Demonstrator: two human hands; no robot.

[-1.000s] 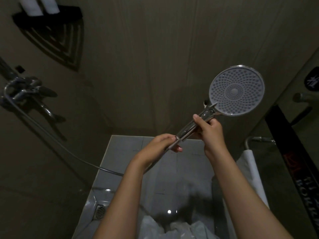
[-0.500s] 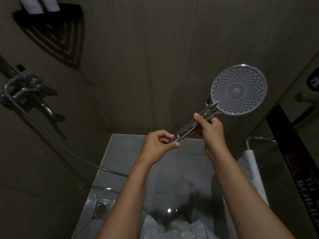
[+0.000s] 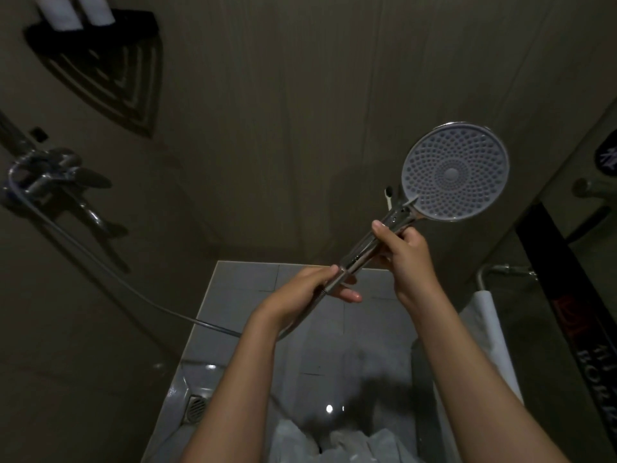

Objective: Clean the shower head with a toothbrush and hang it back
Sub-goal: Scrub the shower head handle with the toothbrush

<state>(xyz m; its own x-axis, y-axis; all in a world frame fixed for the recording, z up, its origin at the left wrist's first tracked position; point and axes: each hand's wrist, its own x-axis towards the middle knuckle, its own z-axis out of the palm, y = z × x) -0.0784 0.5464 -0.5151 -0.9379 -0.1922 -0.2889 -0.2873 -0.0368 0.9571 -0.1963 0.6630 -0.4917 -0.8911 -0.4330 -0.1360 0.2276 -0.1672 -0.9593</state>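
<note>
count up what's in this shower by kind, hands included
shower head: 1
toothbrush: 1
hose: 1
mixer tap: 1
corner shelf: 1
white bottles: 2
floor drain: 1
white towel: 1
hands: 2, left hand, right hand
total: 11

The room is dim. A small bright spot shines on the floor point(image 3: 300, 345), and the shelf point(image 3: 137, 26) throws a dark striped shadow. Edges look bent.

The left forearm point(image 3: 242, 379) and right forearm point(image 3: 470, 379) are raised forward. The lower end of the shower head handle point(image 3: 362, 252) is gripped by the left hand point(image 3: 309, 290); the upper part is clasped by the right hand point(image 3: 409, 259), thumb along it.
</note>
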